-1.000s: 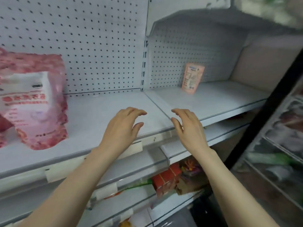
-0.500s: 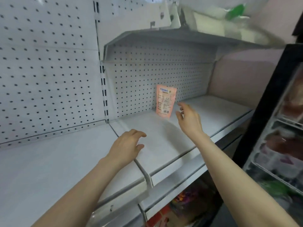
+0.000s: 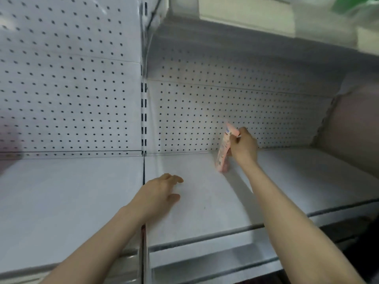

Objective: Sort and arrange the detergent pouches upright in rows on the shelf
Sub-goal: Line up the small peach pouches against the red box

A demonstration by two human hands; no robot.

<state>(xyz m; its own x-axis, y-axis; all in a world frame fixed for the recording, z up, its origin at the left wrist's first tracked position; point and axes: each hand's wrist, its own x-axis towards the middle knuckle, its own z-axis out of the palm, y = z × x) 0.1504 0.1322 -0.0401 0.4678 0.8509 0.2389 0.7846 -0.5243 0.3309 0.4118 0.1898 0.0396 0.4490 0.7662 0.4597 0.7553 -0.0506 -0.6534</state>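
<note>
Head view looks down at a white shelf [image 3: 205, 201] backed by a pegboard panel [image 3: 205, 111]. At the shelf's back edge, the right hand [image 3: 243, 146] grips a pink detergent pouch [image 3: 223, 149] by its upper part, fingers curled round it; the pouch stands nearly upright, tilted slightly, its bottom at or just above the shelf surface. Nearer the front edge, by the seam between two shelf sections, the left hand [image 3: 158, 195] hovers with fingers relaxed, holding nothing.
</note>
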